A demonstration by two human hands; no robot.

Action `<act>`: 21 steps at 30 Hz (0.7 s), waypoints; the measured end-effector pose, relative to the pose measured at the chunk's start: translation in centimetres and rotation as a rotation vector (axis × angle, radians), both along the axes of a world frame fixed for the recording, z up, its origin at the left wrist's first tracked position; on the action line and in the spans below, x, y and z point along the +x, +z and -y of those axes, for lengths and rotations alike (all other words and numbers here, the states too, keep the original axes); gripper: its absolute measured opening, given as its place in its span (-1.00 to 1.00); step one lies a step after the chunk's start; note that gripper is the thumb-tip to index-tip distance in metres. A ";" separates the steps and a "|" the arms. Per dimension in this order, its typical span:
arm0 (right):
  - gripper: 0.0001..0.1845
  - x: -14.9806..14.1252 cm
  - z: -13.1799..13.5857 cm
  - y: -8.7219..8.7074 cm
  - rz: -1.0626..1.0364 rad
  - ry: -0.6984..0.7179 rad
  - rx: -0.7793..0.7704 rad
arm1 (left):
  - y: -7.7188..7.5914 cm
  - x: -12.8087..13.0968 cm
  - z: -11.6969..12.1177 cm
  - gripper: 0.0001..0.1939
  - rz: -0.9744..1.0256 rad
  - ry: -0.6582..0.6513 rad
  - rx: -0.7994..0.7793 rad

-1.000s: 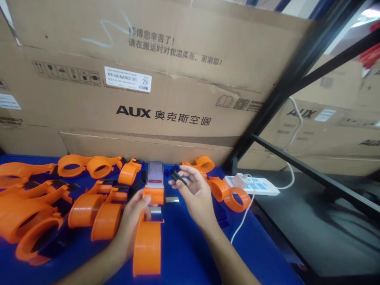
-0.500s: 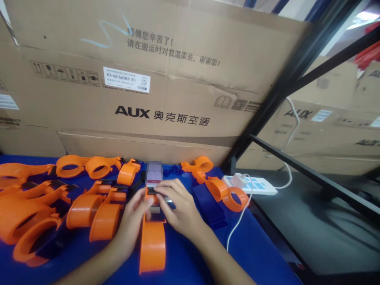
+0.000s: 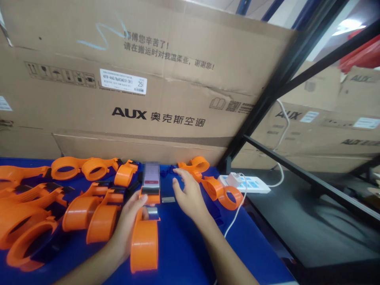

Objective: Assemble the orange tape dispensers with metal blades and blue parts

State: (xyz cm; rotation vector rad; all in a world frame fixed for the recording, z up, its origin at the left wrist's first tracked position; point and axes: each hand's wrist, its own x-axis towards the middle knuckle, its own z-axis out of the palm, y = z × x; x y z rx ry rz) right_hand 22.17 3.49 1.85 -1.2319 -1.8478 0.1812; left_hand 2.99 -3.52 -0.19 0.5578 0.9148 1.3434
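My left hand [image 3: 130, 213] is closed around the frame of an orange tape dispenser [image 3: 144, 245], its thumb on the upper part just below a black strip. A shiny metal piece [image 3: 153, 213] shows in the dispenser's middle. My right hand [image 3: 188, 194] has come off the dispenser and reaches out with fingers apart, close to small dark blue parts [image 3: 170, 170] at the back. Between the hands a flat metal strip [image 3: 168, 200] lies on the blue table. Just beyond the dispenser's top stands a phone [image 3: 151, 174] with a lit screen.
Several orange dispensers [image 3: 102, 221] crowd the left side. More orange dispenser pieces [image 3: 231, 198] lie at the right, beside a white power strip [image 3: 249, 184] with a cable. A large cardboard box [image 3: 166, 87] stands behind the blue table [image 3: 184, 253]; a black metal frame [image 3: 261, 107] rises at the right.
My right hand has let go of the dispenser's top and moved right and away toward the small blue parts. My left hand keeps its hold. The metal strip on the table is now uncovered.
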 end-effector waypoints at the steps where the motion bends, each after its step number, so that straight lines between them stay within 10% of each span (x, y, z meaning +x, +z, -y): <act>1: -0.61 0.1 -0.4 -0.6 0.066 -0.004 -0.038 | -0.1 0.0 0.0 -0.62 -0.003 0.005 -0.001; 8: -0.39 -1.3 -1.4 -4.0 0.345 0.112 -0.253 | 0.5 0.2 0.1 -0.65 0.055 -0.032 -0.008; 21: -0.56 -0.6 -2.1 -3.7 0.425 -0.001 -0.132 | -0.4 -0.2 -0.2 -0.66 -0.056 -0.041 0.042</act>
